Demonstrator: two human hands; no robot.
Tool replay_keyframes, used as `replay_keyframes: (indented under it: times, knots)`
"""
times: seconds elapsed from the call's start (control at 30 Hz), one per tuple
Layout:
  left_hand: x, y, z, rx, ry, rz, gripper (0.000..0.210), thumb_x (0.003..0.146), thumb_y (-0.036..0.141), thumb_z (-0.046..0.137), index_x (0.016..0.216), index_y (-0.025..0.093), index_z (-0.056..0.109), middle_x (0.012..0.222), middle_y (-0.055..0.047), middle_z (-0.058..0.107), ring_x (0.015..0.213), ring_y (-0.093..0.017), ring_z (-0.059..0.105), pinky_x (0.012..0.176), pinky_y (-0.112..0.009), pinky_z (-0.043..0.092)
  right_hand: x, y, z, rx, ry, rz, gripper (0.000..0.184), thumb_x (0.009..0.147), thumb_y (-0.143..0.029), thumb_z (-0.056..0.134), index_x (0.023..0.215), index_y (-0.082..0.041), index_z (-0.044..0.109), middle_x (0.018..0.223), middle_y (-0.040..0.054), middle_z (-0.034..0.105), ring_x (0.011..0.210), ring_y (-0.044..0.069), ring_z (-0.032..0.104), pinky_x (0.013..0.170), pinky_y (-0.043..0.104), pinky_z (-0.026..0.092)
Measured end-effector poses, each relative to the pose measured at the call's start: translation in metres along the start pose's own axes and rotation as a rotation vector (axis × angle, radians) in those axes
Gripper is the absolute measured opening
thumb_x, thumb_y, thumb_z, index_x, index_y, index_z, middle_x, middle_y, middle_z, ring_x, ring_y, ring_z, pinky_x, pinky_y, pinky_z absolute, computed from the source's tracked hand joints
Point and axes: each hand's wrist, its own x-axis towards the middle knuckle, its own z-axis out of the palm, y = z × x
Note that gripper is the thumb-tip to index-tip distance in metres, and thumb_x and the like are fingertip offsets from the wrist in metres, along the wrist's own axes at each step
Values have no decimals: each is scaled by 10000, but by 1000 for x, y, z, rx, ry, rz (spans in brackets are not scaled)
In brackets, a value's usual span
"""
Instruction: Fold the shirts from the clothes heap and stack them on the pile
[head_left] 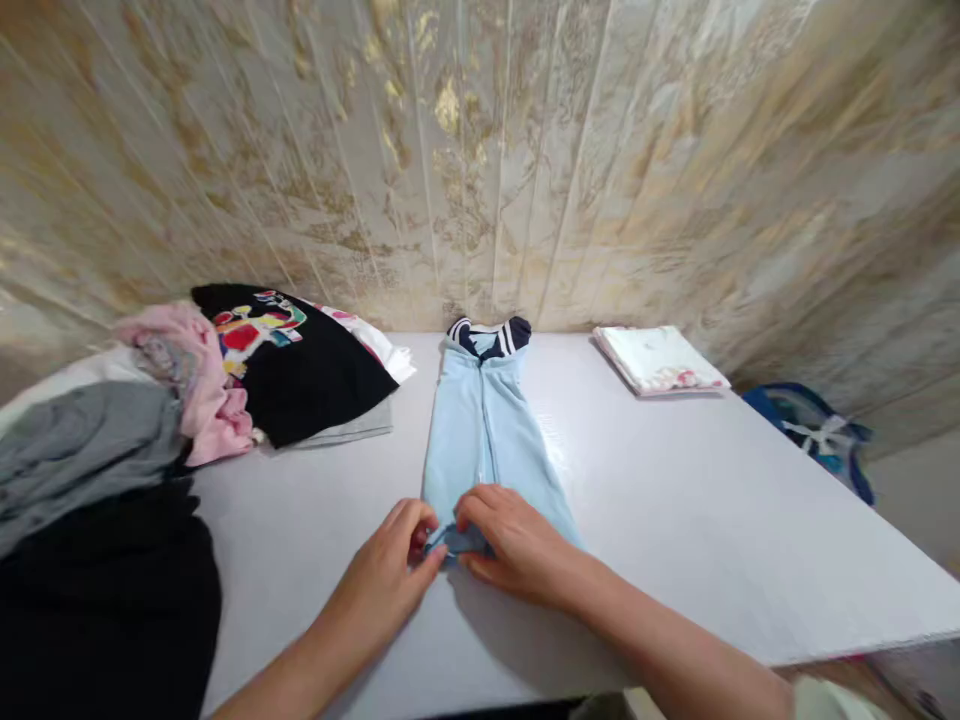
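A light blue zip-up garment lies lengthwise on the white table in front of me, its sides narrowed in. Its navy collar with white stripes points toward the wall. My left hand pinches the near left corner of the hem between thumb and fingers. Just to its right, my right hand grips the same near edge, fingers curled over it. Between the two hands a bit of darker blue inner fabric shows. The hem's far right part is partly hidden by my right hand.
Heaped at the left are a black printed shirt, a pink garment, a grey one and black cloth. A folded white garment lies at the back right. A blue bag-like item sits beyond the table's right edge.
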Motion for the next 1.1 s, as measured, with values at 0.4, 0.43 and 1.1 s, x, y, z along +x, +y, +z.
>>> replay_keyframes:
  times: [0.4,0.43,1.1]
  knots:
    - [-2,3,4,116,4,49,195,754,78,390,854,224,471,894,-13,516,823,-185,530,766,-342,428,-3,7,-8,91,-52,-25,289,743,-20,519,958,-213,513,1014,34,567,948,168,543,820,276,404]
    - [-2,3,5,119,8,49,190,756,80,390,853,223,468,893,-13,517,819,-185,530,763,-341,427,-3,6,-7,57,-50,-21,283,741,-39,534,964,-213,514,1013,35,566,944,172,542,814,278,401]
    - [5,24,-22,367,-78,212,86,846,241,513,877,220,591,921,-29,563,900,-222,547,801,-371,424,-11,24,-47,-85,-28,125,52,867,-232,573,853,-202,613,861,17,610,788,138,558,704,241,369]
